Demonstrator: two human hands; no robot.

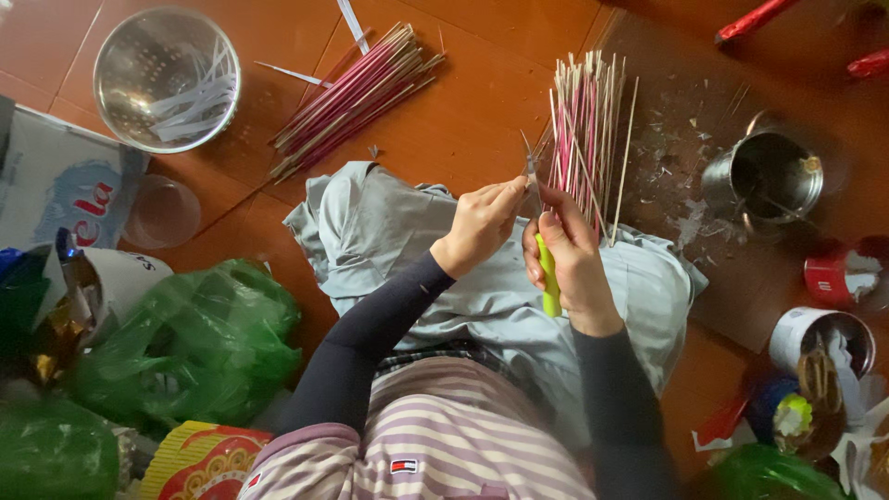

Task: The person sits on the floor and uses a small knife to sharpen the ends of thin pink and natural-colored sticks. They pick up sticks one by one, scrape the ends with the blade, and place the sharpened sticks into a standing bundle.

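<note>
Right hand (571,264) clamped on yellow-handled cutter (549,278), left hand (482,225) pinching something small at the blade mid-frame: a slip likely nicks those fingertips (512,190).

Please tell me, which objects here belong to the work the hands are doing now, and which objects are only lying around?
In use:
- left hand, pinching something small I cannot make out
- right hand, gripping the yellow-green-handled scissors
- grey cloth on the lap

Lying about:
- upright bundle of sticks
- pink stick bundle on the floor
- metal colander with white strips
- steel pot
- green plastic bags
</note>
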